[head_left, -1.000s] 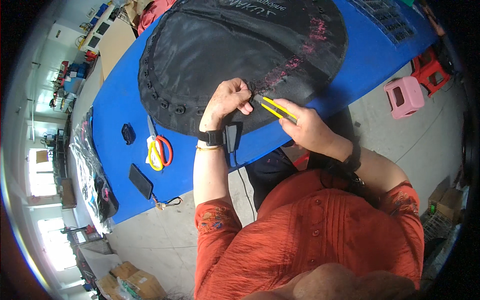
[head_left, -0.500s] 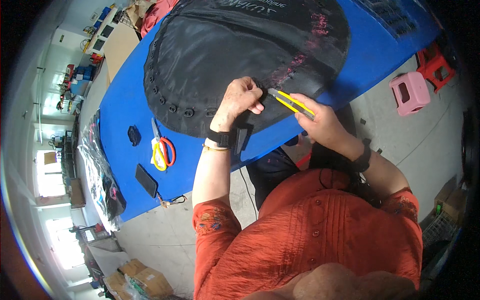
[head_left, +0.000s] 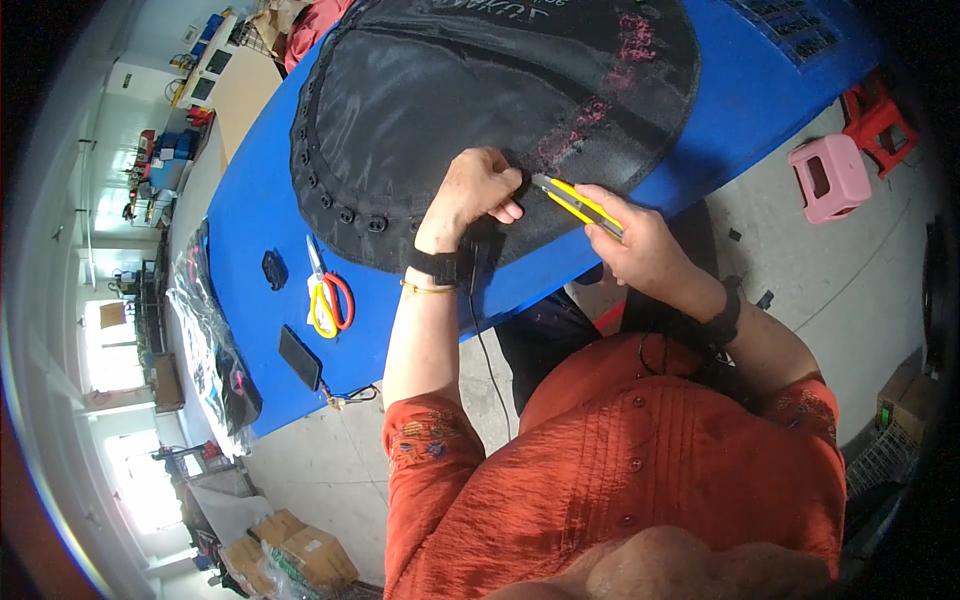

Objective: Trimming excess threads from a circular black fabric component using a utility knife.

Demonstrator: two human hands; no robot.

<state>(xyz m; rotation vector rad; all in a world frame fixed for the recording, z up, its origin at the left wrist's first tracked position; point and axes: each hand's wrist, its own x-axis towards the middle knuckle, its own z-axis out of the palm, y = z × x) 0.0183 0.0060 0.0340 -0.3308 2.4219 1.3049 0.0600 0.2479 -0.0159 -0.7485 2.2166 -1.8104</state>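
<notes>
A large rounded black fabric piece [head_left: 420, 110] lies on the blue-covered table [head_left: 250, 340], with black eyelet-like fittings along its left rim and pink marks on its right part. Over its near part my left hand [head_left: 475, 190] is closed in a pinch; whatever sits between its fingertips is dark and too small to make out. My right hand [head_left: 645, 245] grips a yellow utility knife [head_left: 582, 208], its tip pointing left, close to the left fingertips. Whether the blade touches anything cannot be seen.
Left of my left forearm lie scissors [head_left: 325, 295] with red and yellow handles, a black phone-like slab [head_left: 300, 357] and a small black object [head_left: 273, 270]. Clear plastic packaging [head_left: 215, 345] is at the table's left edge. Pink [head_left: 830, 178] and red stools [head_left: 880, 125] stand on the floor at right.
The view has shifted slightly. Both hands keep nearly the same pose, the knife tip still beside the left fingertips.
</notes>
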